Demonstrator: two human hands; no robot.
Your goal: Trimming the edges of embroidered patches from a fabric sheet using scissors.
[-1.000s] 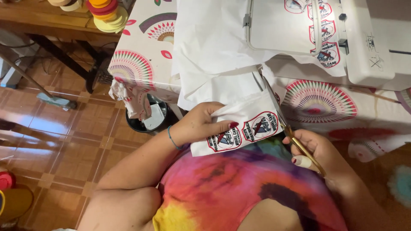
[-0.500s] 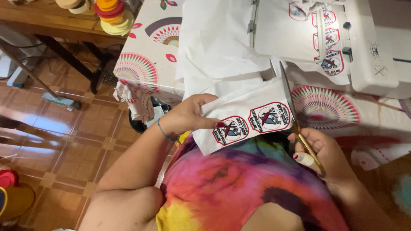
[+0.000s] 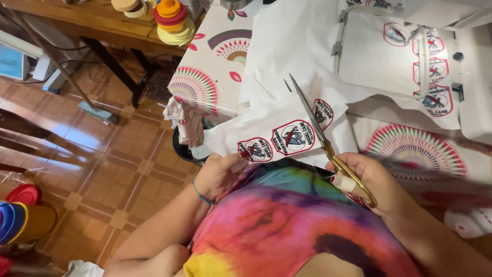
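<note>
My left hand (image 3: 218, 174) grips the lower left edge of a white fabric strip (image 3: 279, 128) bearing three round embroidered red-and-black patches (image 3: 293, 137). My right hand (image 3: 376, 182) holds gold-handled scissors (image 3: 328, 146), fingers through the loops. Their blades are open and point up and left across the fabric, beside the upper patch. A bandage wraps one finger of my right hand. I wear a tie-dye shirt (image 3: 287, 225) below the fabric.
An embroidery machine (image 3: 461, 61) with a hoop of white fabric and more patches sits at the upper right on a patterned tablecloth (image 3: 205, 77). A dark bin (image 3: 187, 146) stands under the table edge. A wooden bench (image 3: 92, 23) carries stacked tape rolls (image 3: 171, 20). Tiled floor lies left.
The scissors have swung up over the fabric with blades now open. The fabric strip shifted left and a third patch shows. My left hand slid lower on the strip's edge.
</note>
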